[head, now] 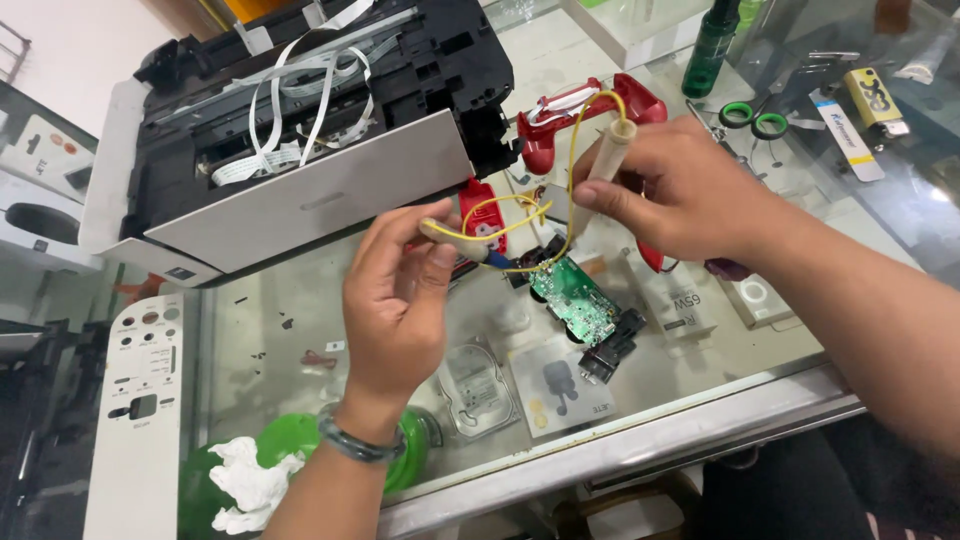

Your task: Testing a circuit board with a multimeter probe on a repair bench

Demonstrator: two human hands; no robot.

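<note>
Head view: my left hand (395, 290) is closed on one cream probe handle (452, 240), my right hand (680, 195) pinches the other probe (608, 160) upright; their yellow lead (520, 215) loops between them above the green circuit board (572, 300) on the glass tabletop (300, 330). I judge the lead needs untangling first, keeping tips apart, clear of the opened printer (300, 140).

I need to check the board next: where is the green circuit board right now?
In the head view the green circuit board lies on the glass counter at centre, just below the yellow wire, between the left hand and right hand.
</note>
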